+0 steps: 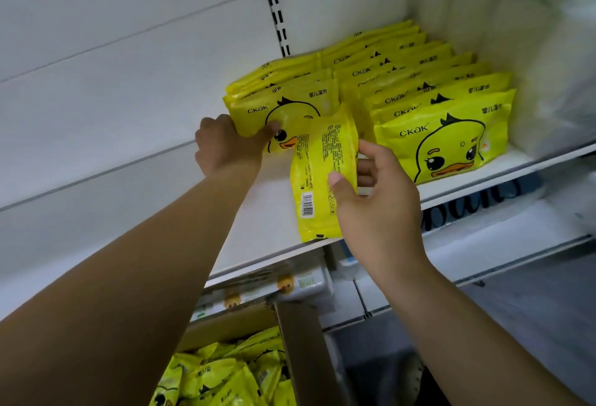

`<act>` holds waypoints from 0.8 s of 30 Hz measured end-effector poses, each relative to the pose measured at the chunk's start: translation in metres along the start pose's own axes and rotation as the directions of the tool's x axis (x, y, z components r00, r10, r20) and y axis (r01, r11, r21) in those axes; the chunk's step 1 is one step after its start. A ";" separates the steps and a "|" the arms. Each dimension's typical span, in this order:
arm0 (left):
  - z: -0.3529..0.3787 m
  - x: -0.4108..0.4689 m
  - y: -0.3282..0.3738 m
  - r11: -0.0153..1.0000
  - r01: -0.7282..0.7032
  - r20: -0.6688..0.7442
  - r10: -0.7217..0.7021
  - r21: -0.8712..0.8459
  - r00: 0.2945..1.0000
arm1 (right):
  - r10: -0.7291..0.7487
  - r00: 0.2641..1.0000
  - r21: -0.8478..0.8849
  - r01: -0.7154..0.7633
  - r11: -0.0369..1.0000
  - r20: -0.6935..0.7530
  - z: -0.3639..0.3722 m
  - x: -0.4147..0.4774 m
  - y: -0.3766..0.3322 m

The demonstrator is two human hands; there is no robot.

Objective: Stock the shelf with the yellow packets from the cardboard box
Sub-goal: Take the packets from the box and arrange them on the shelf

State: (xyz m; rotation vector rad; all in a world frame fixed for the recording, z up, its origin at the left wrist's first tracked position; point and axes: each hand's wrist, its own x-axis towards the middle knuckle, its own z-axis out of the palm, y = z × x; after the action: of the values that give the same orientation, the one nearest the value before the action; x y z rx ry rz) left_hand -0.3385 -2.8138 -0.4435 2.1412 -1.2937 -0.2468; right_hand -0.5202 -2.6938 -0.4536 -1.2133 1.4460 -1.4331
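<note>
Left hand (pixel 225 144): gripping front packet (pixel 290 115) of left row on shelf (pixel 264 218).
Right hand (pixel 371 199): pinching loose yellow packet (pixel 322 173), upright, over shelf's front edge.
Cardboard box (pixel 300 334): below shelf, packets inside.

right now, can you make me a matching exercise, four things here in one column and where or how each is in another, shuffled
1. left hand
2. right hand
3. cardboard box
4. right row of packets

a. below the shelf, more packets inside
b. holds a loose packet, barcode side out
c. stands on the shelf, duck faces forward
d. grips the front packet of the left row

Pairs: 1-d, 2-b, 3-a, 4-c
</note>
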 end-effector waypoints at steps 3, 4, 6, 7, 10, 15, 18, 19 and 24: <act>0.001 -0.007 0.000 0.997 0.070 0.020 -0.070 -0.033 0.997 | 0.041 0.999 0.019 -0.041 0.999 -0.004 0.000 0.003 0.002; 0.000 -0.010 -0.001 0.995 0.080 0.020 -0.079 -0.063 0.997 | 0.061 0.998 0.036 -0.061 0.997 -0.007 0.000 0.004 0.002; -0.003 -0.019 -0.004 0.984 0.085 0.003 -0.085 -0.156 0.996 | 0.109 0.994 0.079 -0.108 0.991 -0.015 0.000 0.006 0.002; -0.007 -0.025 -0.006 0.969 0.098 -0.005 -0.102 -0.227 0.995 | 0.136 0.991 0.109 -0.133 0.985 -0.014 -0.001 0.006 0.002; -0.026 -0.051 -0.013 0.875 0.198 0.061 -0.191 -0.441 0.980 | 0.210 0.977 0.201 -0.213 0.956 0.036 -0.002 0.004 -0.005; -0.070 -0.128 -0.031 0.622 0.450 0.435 -0.189 -0.641 0.880 | 0.289 0.938 0.316 -0.338 0.887 0.191 0.000 -0.013 -0.016; -0.089 -0.181 -0.041 0.416 0.537 0.550 -0.101 -0.734 0.829 | 0.293 0.904 0.340 -0.393 0.854 0.311 -0.001 -0.035 -0.024; -0.094 -0.196 -0.043 0.362 0.535 0.546 -0.082 -0.763 0.834 | 0.290 0.887 0.328 -0.411 0.851 0.359 -0.001 -0.043 -0.025; -0.126 -0.244 -0.067 0.264 0.450 0.404 -0.212 -0.853 0.890 | 0.279 0.804 0.213 -0.442 0.872 0.525 -0.007 -0.083 -0.033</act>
State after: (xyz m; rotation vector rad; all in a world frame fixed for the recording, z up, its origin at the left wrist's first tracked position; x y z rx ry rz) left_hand -0.3553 -2.5328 -0.4200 1.2706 -0.4451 -1.1475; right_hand -0.5012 -2.6098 -0.4291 -0.9238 0.9777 -0.9608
